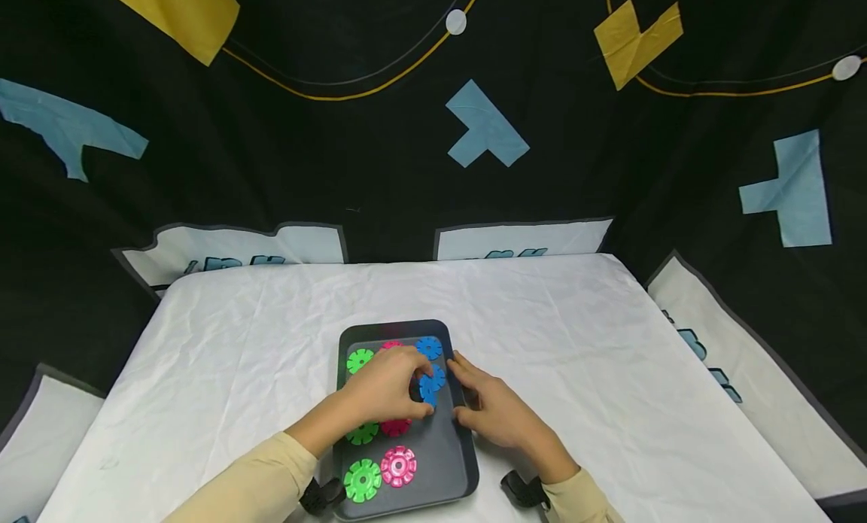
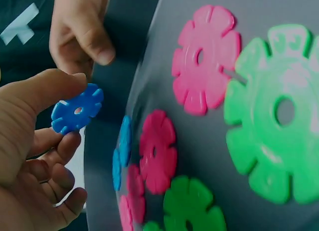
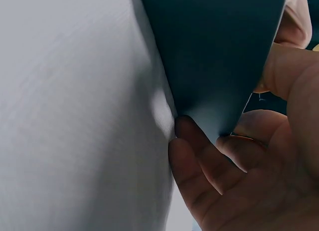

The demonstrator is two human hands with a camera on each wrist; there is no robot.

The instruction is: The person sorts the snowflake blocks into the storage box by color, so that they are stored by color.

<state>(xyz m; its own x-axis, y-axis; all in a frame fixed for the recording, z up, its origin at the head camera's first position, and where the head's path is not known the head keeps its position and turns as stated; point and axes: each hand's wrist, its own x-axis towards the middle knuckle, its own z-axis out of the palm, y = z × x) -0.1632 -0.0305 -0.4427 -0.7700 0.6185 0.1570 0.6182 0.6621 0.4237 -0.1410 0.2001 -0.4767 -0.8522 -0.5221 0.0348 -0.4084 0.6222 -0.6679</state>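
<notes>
My left hand (image 1: 390,387) is over the dark grey tray (image 1: 440,463), its thumb and forefinger pinching a blue notched disc (image 2: 89,104) by the edge. In the left wrist view this disc is raised and tilted, with a small hole in its middle. My right hand (image 1: 497,410) holds the tray's right side, fingertips against the outer wall and thumb at the rim. Inside the tray lie other blue discs (image 1: 429,348), pink discs (image 1: 398,466) and green discs (image 1: 363,480). The left hand and forearm hide some of them in the head view.
A white cloth (image 1: 609,387) with faint creases covers the table under the tray. Behind it hangs a black curtain (image 1: 379,169) with blue and yellow shapes. Dark wrist devices (image 1: 523,489) sit at both cuffs, the left one close to the tray's near-left corner.
</notes>
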